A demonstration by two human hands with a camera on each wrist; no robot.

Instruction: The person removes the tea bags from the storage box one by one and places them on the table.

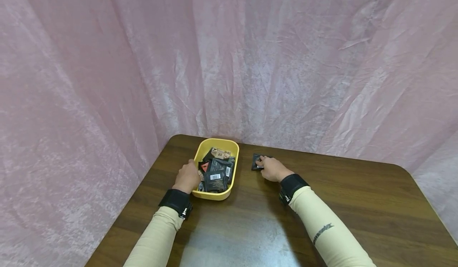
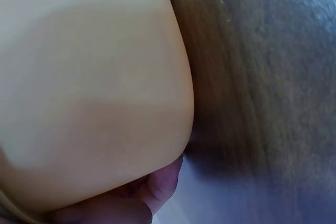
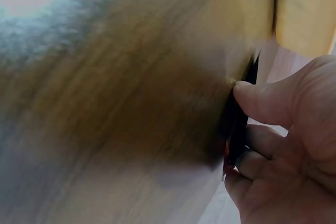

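A yellow plastic tub point(image 1: 211, 196) stands at the table's back left, with several dark packets point(image 1: 216, 181) heaped inside. My left hand point(image 1: 187, 177) grips the tub's left rim. In the left wrist view the tub's wall point(image 2: 105, 87) fills much of the picture, and curled fingers point(image 2: 164, 184) show under its edge. To the right of the tub, my right hand point(image 1: 273, 169) pinches a flat black packet point(image 1: 255, 164) close over the table. The right wrist view has this packet point(image 3: 240, 124) edge-on, thumb on one side and fingertips on the other.
The brown wooden table point(image 1: 358, 191) has rounded back corners. A pink velvet curtain point(image 1: 286, 60) hangs right behind its back edge and along the left side. Among the tub's packets lies a tan piece point(image 1: 220, 154) near the back.
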